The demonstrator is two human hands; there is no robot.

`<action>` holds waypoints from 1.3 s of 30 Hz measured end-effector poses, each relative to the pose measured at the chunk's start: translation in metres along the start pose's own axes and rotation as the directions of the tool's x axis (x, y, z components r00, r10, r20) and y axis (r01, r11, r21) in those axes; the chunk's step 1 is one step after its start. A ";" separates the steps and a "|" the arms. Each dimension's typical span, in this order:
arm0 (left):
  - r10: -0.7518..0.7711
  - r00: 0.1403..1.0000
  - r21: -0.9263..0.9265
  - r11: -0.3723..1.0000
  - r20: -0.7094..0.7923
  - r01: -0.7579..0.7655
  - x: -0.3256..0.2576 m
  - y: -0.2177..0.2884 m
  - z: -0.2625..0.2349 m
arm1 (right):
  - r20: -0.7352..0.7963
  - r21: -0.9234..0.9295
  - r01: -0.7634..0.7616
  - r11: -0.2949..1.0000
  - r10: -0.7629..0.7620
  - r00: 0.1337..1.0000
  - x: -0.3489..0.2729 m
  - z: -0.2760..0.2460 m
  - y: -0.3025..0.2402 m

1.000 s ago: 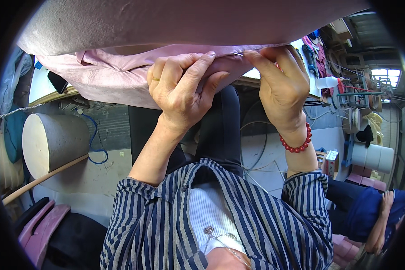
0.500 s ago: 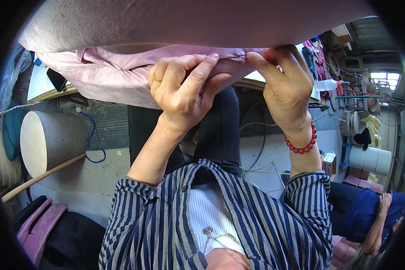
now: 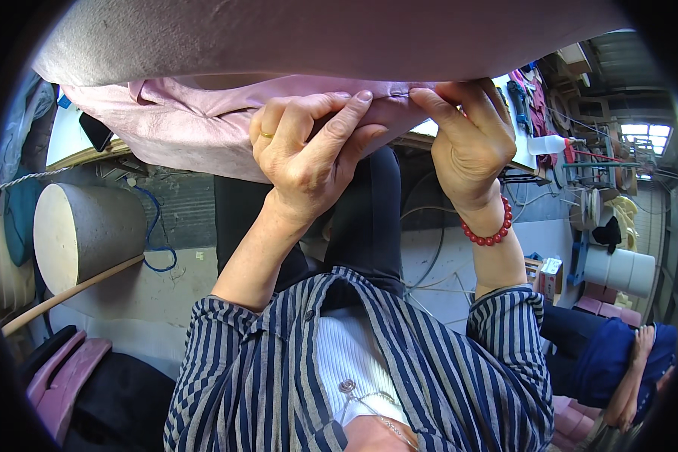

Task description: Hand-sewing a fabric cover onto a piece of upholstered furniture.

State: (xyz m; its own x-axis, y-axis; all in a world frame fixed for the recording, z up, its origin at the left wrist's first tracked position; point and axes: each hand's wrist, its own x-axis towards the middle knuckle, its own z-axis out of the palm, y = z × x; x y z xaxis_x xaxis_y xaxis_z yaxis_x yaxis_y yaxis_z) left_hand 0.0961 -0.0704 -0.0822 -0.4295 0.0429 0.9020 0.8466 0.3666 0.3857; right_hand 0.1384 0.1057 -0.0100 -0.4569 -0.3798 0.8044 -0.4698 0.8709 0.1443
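Pink plush fabric (image 3: 173,128) hangs in folds over the table's near edge, beneath a large rounded, padded piece (image 3: 301,41) covered in similar cloth. My left hand (image 3: 305,147) pinches the fabric's upper fold, forefinger and thumb pointing right along a seam line. Just to its right, my right hand (image 3: 471,139) is closed in a pinch at the same edge. A thin dark line shows at its fingertips; whether it is a needle or thread I cannot tell. The padded piece partly hides the right fingers.
A dark phone (image 3: 94,132) lies on the table at left. At right stands a white squeeze bottle (image 3: 546,145) with a red tip. Below are a pale drum-shaped block (image 3: 90,233) and a wooden pole (image 3: 75,296). Another person (image 3: 618,361) is at the lower right.
My right hand and forearm have shifted slightly left, bringing the wrist inward. My left hand keeps its pinch on the pink fabric almost unmoved.
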 end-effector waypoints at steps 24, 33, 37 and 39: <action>0.026 0.998 -0.006 1.000 -0.057 -0.026 0.000 -0.001 0.006 | -0.176 0.053 -0.009 0.999 0.018 0.984 -0.002 0.026 -0.011; 0.061 0.995 0.004 0.998 -0.082 -0.061 -0.003 -0.005 0.004 | -0.085 -0.131 -0.057 0.990 0.046 0.995 0.004 0.014 -0.031; 0.032 0.991 -0.029 0.999 -0.126 -0.036 -0.004 -0.006 0.006 | -0.074 -0.220 -0.010 0.975 -0.006 0.997 0.017 0.006 -0.039; 0.034 0.990 -0.059 0.997 -0.135 -0.043 -0.004 -0.007 0.006 | 0.016 -0.241 0.002 0.971 0.002 1.000 0.026 0.006 -0.046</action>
State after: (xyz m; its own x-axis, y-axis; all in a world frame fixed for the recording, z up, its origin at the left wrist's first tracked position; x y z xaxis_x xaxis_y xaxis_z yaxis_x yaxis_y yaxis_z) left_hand 0.0900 -0.0671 -0.0894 -0.3536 -0.0706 0.9327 0.8814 0.3088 0.3576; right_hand 0.1440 0.0542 0.0008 -0.4700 -0.3829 0.7953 -0.2751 0.9197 0.2802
